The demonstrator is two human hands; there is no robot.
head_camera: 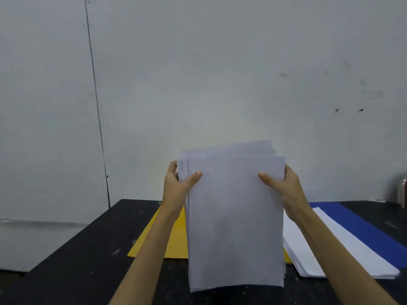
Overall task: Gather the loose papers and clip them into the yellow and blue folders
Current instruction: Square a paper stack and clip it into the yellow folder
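Paper stack [235,216] held upright at centre, approx. over the near edge of the yellow folder [176,236]; whether the bottom edge is resting on the black worktop [88,249] or held just above it cannot be told. Left hand [178,183] grip closed on stack's 9 o'clock edge, thumb on front face. Right hand [284,183] grip closed on the 3 o'clock edge, likewise. Top edges noted fanned and uneven, i.e. sheets not squared. Second paper pile [330,245] lying flat at 4 o'clock, on the blue folder [374,227].

Risks, as judged: sheets may slip or splay if either grip is eased before edges are tapped level; misaligned sheets would be clipped crooked or missed by the clip. Thin paper may buckle under side pressure. No clip visible.
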